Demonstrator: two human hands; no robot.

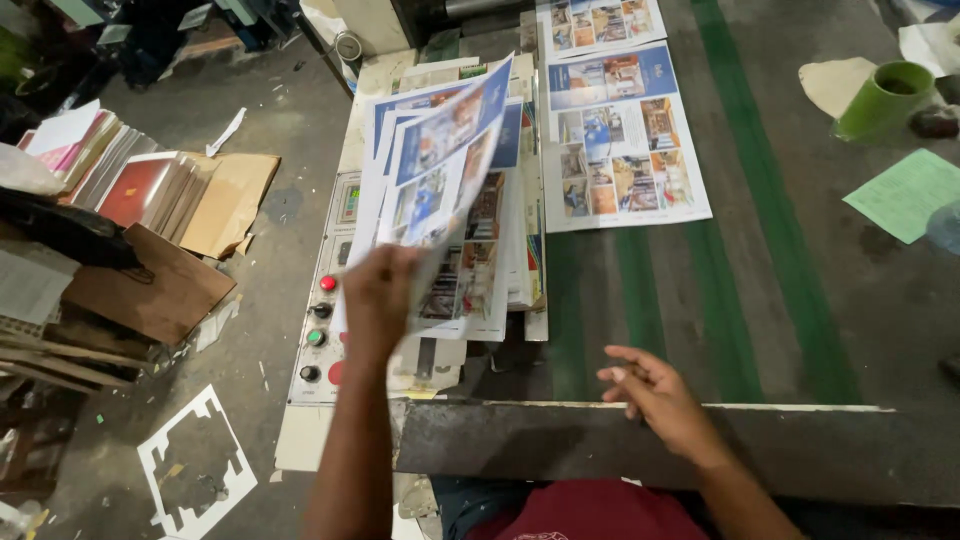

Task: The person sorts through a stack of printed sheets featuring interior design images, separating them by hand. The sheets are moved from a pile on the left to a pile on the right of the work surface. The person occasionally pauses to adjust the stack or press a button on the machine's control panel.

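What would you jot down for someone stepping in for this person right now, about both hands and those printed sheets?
Left hand: gripping a fanned bunch of glossy printed sheets with blue headers and photos, lifted above the stack of matching sheets beside the control panel with red and green buttons.
Right hand: empty, fingers loosely curled, hovering over the dark green-striped belt.
Done: printed sheets already lie flat on the belt further up.
Left: the lifted bunch is not yet set down.
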